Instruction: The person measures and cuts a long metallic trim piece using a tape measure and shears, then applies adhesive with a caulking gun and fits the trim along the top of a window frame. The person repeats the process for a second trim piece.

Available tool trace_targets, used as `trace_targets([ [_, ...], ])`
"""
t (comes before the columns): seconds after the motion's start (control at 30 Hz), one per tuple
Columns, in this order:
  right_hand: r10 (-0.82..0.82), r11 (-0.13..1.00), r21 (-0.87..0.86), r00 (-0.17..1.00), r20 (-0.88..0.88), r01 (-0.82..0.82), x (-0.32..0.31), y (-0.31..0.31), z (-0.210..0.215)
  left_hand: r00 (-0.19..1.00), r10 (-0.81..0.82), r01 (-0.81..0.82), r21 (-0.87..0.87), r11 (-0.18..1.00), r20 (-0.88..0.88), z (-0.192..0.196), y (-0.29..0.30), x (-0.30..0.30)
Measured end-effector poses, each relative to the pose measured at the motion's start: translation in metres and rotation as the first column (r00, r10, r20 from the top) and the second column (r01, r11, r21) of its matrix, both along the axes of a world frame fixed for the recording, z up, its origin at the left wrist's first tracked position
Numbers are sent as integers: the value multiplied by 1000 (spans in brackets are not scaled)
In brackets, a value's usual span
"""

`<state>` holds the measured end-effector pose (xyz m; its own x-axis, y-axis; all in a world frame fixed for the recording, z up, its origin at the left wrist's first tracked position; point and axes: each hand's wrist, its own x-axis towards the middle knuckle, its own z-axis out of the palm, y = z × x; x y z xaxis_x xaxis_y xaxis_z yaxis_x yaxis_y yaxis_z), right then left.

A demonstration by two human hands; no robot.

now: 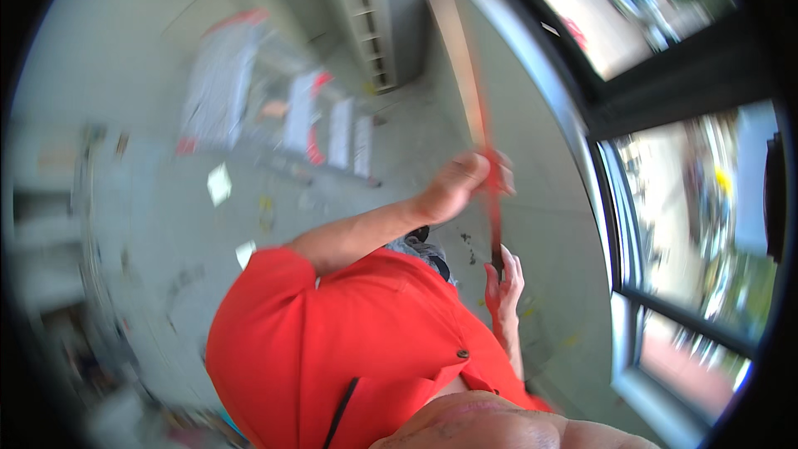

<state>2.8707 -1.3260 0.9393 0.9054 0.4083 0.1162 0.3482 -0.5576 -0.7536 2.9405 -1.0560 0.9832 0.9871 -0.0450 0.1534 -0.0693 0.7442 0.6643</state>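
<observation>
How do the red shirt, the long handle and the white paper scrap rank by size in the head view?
1. red shirt: largest, though nearness to the camera inflates it.
2. long handle: long but thin.
3. white paper scrap: smallest, and farther off.

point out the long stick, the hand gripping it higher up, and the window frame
long stick [462,58]: head view, on the pale upper shaft.
left hand [457,185]: head view, on the back of the hand closed round the stick.
window frame [682,75]: head view, on the dark crossbar between panes.

Long red-and-tan pole [475,108], blurred, steeply upright beside the window frame.
</observation>
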Motion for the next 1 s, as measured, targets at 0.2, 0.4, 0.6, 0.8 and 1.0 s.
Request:
trace_targets([
  [0.2,197,959,217,979,-54,-181,-16,55,66,962,221,-240,114,964,158,67,-7,-88],
  [0.4,705,705,380,652,-278,-600,-72,145,82,802,571,-589,72,805,175,96,63,-220],
  [0.6,767,621,376,437,-469,-688,-198,245,87,589,796,-795,-76,601,137,111,162,-388],
  [0.8,800,582,481,354,-485,-656,-330,388,88,496,864,-866,-25,499,87,83,253,-521],
  [1.0,822,541,476,317,-473,-694,-442,551,80,488,872,-873,-43,486,-46,48,366,-628],
])
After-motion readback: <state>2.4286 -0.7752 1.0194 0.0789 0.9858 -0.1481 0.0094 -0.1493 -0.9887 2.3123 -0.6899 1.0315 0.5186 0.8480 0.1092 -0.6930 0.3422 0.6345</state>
